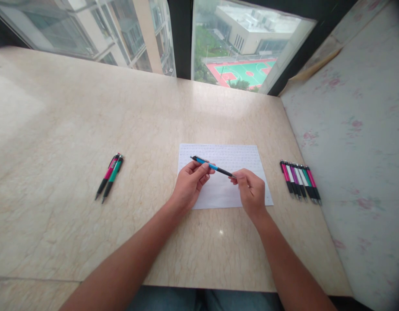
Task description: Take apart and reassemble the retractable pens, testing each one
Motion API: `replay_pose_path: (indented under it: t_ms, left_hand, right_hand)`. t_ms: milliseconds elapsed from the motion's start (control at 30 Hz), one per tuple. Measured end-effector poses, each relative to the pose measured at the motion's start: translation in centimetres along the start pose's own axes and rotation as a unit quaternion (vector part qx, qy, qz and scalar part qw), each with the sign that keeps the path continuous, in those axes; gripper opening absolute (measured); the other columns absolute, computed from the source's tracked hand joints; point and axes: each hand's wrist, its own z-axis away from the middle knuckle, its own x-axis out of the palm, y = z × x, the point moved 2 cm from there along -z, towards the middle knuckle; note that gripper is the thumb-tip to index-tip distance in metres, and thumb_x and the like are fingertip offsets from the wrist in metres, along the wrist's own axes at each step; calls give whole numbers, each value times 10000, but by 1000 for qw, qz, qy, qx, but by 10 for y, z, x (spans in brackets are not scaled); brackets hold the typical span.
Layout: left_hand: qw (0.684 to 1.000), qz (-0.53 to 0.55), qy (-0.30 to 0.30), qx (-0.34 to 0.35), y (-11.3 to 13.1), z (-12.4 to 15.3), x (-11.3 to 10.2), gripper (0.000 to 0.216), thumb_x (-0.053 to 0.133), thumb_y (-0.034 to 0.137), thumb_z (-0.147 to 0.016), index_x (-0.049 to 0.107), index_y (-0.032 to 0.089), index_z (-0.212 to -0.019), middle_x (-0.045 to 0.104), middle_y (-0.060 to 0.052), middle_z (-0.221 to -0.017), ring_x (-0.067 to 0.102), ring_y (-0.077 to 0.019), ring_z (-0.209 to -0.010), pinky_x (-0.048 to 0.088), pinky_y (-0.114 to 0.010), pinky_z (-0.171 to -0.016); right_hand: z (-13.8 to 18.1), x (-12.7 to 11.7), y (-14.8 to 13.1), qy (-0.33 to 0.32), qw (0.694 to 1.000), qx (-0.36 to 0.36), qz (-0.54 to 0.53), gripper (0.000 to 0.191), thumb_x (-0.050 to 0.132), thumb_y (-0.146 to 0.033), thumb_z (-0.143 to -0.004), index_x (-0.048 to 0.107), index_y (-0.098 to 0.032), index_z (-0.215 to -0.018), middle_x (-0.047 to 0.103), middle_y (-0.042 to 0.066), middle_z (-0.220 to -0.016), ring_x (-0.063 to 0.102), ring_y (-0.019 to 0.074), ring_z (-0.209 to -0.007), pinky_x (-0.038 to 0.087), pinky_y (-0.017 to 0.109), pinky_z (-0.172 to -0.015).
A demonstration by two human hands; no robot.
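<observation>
A blue and black ballpoint pen [212, 166] is held between my two hands, above a white sheet of paper [219, 194] with rows of small writing on its upper part. My left hand [191, 181] pinches the blue barrel between thumb and fingers, with the clicker end pointing up and left. At the other end, my right hand [251, 190] has its thumb and fingers closed on the pen's tip, which they partly hide.
Two pens, one pink [107, 176] and one green [113, 178], lie side by side at the left. A row of several coloured pens [299, 180] lies at the right near the flowered wall [358, 172]. Window frames [183, 39] border the marbled surface [121, 116] at the back.
</observation>
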Motion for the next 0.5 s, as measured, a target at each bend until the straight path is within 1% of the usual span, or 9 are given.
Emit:
replay_pose_path:
  t_ms: [100, 167, 233, 267, 400, 433, 500]
  left_hand:
    - [1000, -6, 6, 2, 0, -1, -1, 209, 794, 247, -742, 696, 132, -888, 713, -55, -901, 637, -84, -749, 470, -173, -652]
    - [1000, -7, 11, 3, 1, -1, -1, 208, 794, 250, -741, 698, 133, -884, 711, -53, -901, 633, -82, -750, 467, -173, -653]
    - [1000, -7, 12, 4, 1, 0, -1, 204, 792, 249, -743, 698, 135, -884, 710, -51, -899, 632, -84, -755, 465, -173, -654]
    - [1000, -7, 12, 4, 1, 0, -1, 203, 791, 248, -743, 698, 135, -885, 710, -52, -899, 632, -85, -757, 464, -174, -655]
    - [1000, -10, 8, -2, 1, 1, 0, 207, 790, 251, -744, 692, 129, -879, 716, -65, -918, 633, -87, -761, 461, -176, -658]
    - [1000, -10, 8, -3, 1, 1, 0, 208, 790, 252, -744, 690, 128, -877, 715, -64, -920, 632, -87, -761, 461, -178, -659]
    - [1000, -11, 13, -3, 1, 1, 0, 210, 790, 252, -743, 690, 130, -880, 711, -58, -911, 630, -88, -758, 460, -181, -659]
  right_hand:
    - [0, -1, 0, 17, 1000, 13, -21, 216, 481, -325, -967, 653, -198, -937, 658, 36, -831, 614, 163, -756, 470, 292, -630]
    - [0, -1, -2, 19, 1000, 11, -9, 143, 545, -310, -929, 631, -198, -948, 656, 39, -866, 613, 167, -785, 477, 281, -626]
    - [-1, -2, -4, 9, 1000, -2, 16, 108, 563, -289, -915, 618, -197, -898, 651, 31, -836, 607, 163, -769, 477, 277, -633]
    - [-2, -1, -5, -2, 1000, -8, 28, 128, 546, -283, -924, 615, -197, -858, 647, 23, -800, 602, 157, -742, 472, 278, -638]
    - [-2, -1, -3, -41, 997, -10, 57, 347, 424, -294, -987, 578, -199, -691, 606, -4, -643, 568, 133, -614, 437, 286, -626]
    - [-2, -1, -2, -45, 997, -9, 54, 360, 407, -302, -994, 582, -199, -696, 611, -2, -646, 572, 133, -613, 439, 287, -626]
    - [-2, 0, 0, -38, 998, -8, 43, 288, 432, -322, -983, 608, -201, -790, 647, 12, -720, 606, 145, -666, 459, 286, -630]
